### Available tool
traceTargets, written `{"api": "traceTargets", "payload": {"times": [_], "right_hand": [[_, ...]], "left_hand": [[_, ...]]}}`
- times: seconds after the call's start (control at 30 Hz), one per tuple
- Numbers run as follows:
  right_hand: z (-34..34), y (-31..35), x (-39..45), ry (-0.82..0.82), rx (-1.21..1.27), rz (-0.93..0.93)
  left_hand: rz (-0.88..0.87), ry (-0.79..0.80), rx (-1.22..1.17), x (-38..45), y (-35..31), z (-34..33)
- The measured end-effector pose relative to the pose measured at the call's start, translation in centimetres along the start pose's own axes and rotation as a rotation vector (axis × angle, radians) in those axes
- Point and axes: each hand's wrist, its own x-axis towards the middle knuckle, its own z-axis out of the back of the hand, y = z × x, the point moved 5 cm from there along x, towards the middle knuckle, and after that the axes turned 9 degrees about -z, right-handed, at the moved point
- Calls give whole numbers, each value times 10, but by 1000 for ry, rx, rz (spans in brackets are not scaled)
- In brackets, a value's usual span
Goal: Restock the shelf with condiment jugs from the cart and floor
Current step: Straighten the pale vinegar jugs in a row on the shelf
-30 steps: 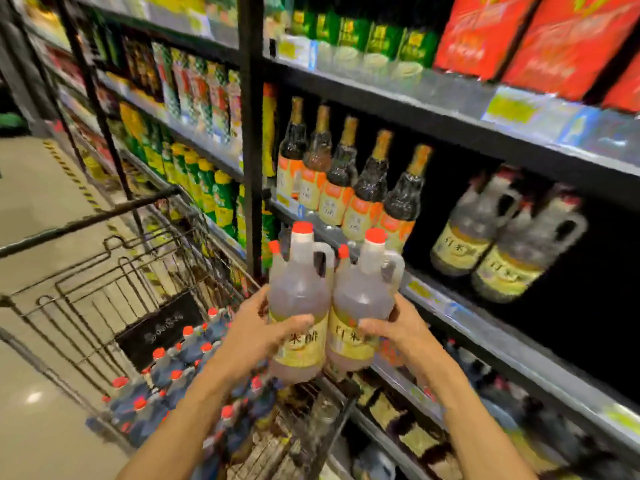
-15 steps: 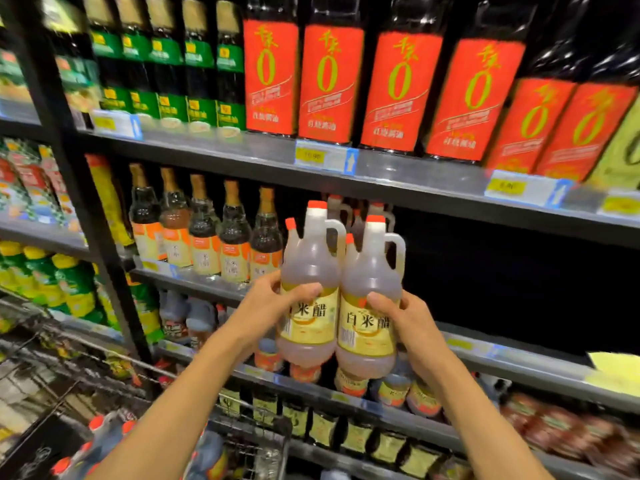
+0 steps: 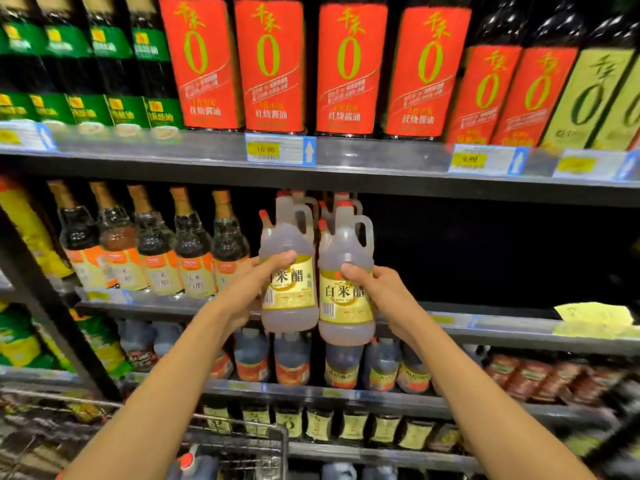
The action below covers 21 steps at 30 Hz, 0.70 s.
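Note:
I hold two clear vinegar jugs with red caps and yellow labels side by side, in front of the middle shelf. My left hand grips the left jug round its body. My right hand grips the right jug the same way. Both jugs are upright, above the edge of the middle shelf. Behind them stand two more jugs of the same kind, mostly hidden. To their right the shelf bay is dark and bare.
Brown-capped bottles fill the middle shelf left of the jugs. Red-labelled soy sauce bottles line the shelf above. A yellow paper slip lies on the shelf edge at right. The wire cart sits below, with a red-capped jug in it.
Both hands have carried the two jugs up from the cart and forward toward the middle shelf. My view has swung from the cart to face the shelf.

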Motion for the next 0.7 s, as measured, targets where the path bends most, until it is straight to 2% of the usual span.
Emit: {"api": "traceTargets", "payload": {"times": [0.17, 0.37, 0.7], "right_hand": [[0, 14, 24, -12, -23, 17], [5, 22, 45, -42, -20, 53], [14, 12, 70, -2, 53, 130]], "left_hand": [[-27, 20, 18, 29, -1, 9], [-88, -40, 66, 50, -3, 13], [-192, -83, 35, 65, 8, 11]]}}
